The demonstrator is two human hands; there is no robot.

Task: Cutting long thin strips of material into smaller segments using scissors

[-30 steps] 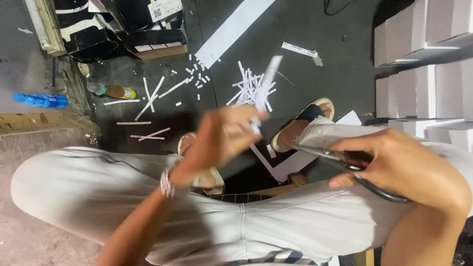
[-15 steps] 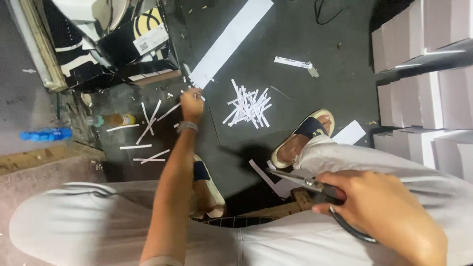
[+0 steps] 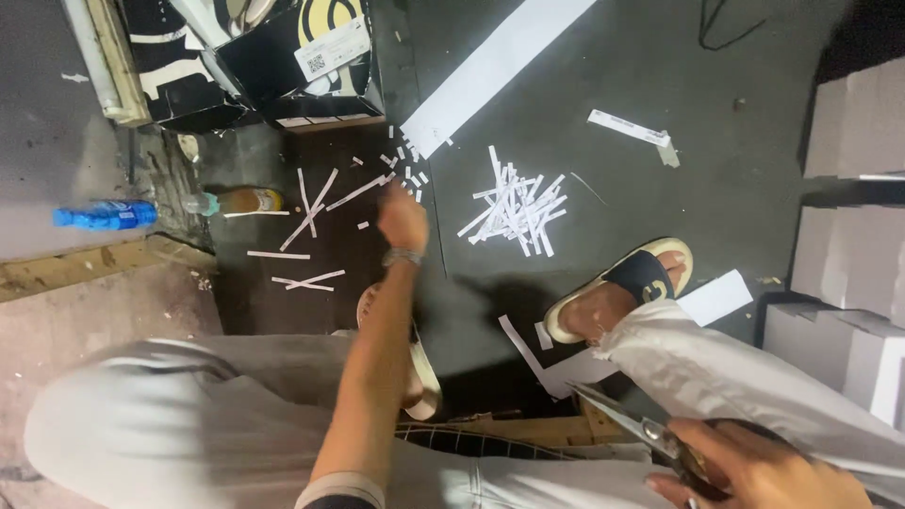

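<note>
The scissors [image 3: 650,429] sit in the right hand [image 3: 754,471] at about five o'clock in the view, fingers closed through the handles, blades slightly parted and pointing toward ten o'clock over the right knee. The left hand [image 3: 403,219] reaches straight out toward twelve o'clock, hovering over the dark floor [image 3: 660,141] among scattered paper strips [image 3: 311,203]; it is blurred, so I cannot tell whether its fingers are wide, pinched, or holding a strip. A watch [image 3: 402,255] rings that wrist.

At one o'clock from the left hand lies a heap of strips [image 3: 517,203], and beyond it a long white sheet [image 3: 490,71] runs toward the top edge. A short strip [image 3: 627,127] lies apart at two o'clock. Two sandalled feet rest on the floor; the right sandal [image 3: 622,287] sits beside a white offcut [image 3: 716,297].

At nine o'clock lie a blue bottle [image 3: 104,215] and an amber bottle [image 3: 236,201], with black printed boxes [image 3: 255,57] at eleven o'clock and white blocks [image 3: 853,245] stacked at three o'clock.

To do this well, I judge the scissors should stay low and turned away from the leg while the other arm stretches, and strips should be gathered into one pile rather than scattered.
</note>
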